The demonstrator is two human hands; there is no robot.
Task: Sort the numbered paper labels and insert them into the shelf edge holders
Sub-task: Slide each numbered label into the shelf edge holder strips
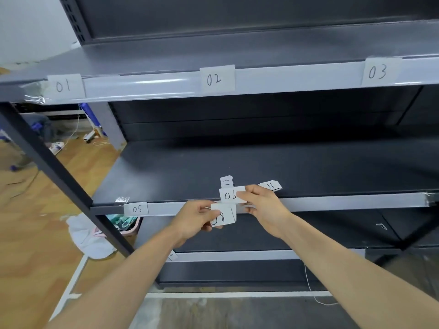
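My right hand [262, 205] pinches a white paper label marked 06 [230, 195] just above the middle shelf's grey edge holder [332, 202]. Below the holder, my left hand [194, 219] grips a small stack of labels [223, 216] whose top one reads 08. Two loose labels lie on the middle shelf behind my hands, one [226, 181] upright in view and one [270, 185] marked 11. A label 05 [136, 208] sits in the middle holder at the left. On the top shelf's holder sit labels 01 [63, 86], 02 [215, 79] and 03 [378, 71].
The dark grey metal shelf unit has a slanted black post [59, 176] at the left. A lower holder strip [237, 255] carries one label at its left end. On the wooden floor at the left lie a white cloth [88, 236], a pink basket, cables and small items.
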